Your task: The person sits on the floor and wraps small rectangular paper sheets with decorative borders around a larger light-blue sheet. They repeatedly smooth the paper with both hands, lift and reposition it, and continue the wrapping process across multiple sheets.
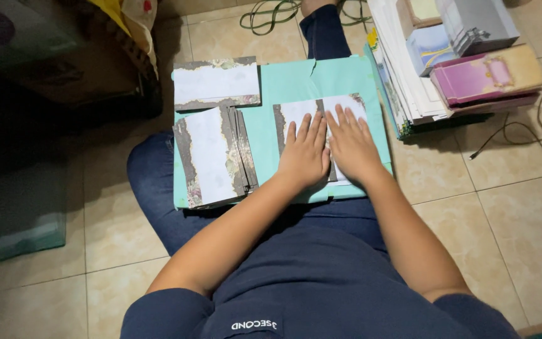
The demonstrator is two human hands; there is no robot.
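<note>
A white card with dark floral edges (312, 110) lies on a turquoise board (283, 85) that rests across my lap. My left hand (304, 154) and my right hand (351, 145) both press flat on that card, fingers spread, side by side. To the left on the board sits a fanned stack of similar cards (213, 157). Another stack of these cards (216, 83) lies at the board's far left corner.
A tall pile of white sheets (403, 63) stands at the right, with purple, blue and grey boxes (484, 75) on and beside it. Cables (522, 135) trail over the tiled floor. A dark box and bags (64, 56) sit at the left.
</note>
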